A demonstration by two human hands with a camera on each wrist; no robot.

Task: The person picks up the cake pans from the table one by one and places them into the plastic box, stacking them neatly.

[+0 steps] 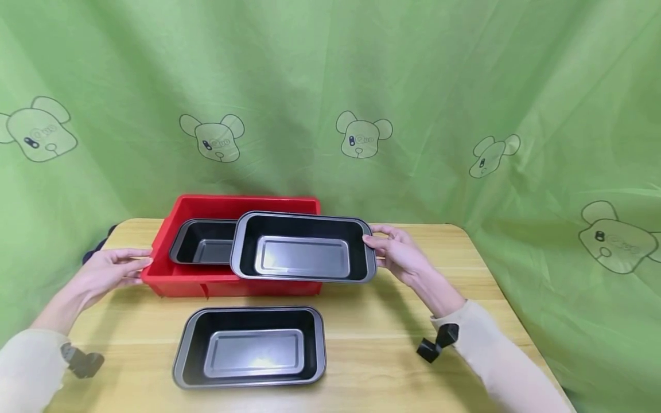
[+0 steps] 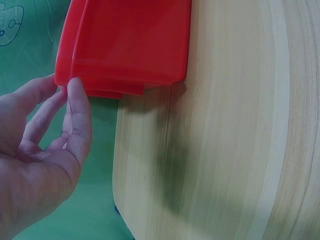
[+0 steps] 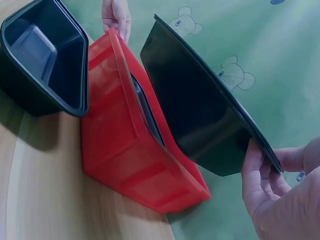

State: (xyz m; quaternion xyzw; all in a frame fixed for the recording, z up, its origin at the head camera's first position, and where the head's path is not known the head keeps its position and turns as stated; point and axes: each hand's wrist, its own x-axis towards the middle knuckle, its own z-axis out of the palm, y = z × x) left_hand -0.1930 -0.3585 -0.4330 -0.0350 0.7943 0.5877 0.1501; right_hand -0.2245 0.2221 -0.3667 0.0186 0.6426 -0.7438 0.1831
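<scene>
A black loaf pan (image 1: 303, 256) hangs over the right part of a red plastic bin (image 1: 181, 287). My right hand (image 1: 400, 252) pinches its right end, thumb on the rim and fingers beneath, as the right wrist view shows (image 3: 285, 195). Inside the bin lies another black loaf pan (image 1: 206, 244), partly hidden by the held one. At the bin's left end, my left hand (image 1: 111, 267) pinches the rim between thumb and fingers; the left wrist view shows this hand (image 2: 50, 135) up close. A further loaf pan (image 1: 253, 350) rests on the table in front of the bin.
The light wooden table (image 1: 382, 355) has its far edge against a green curtain (image 1: 289, 69) printed with bear heads. Something dark (image 1: 98, 245) sticks out by the table's far left corner. A black wrist mount (image 1: 438, 342) sits on the right sleeve.
</scene>
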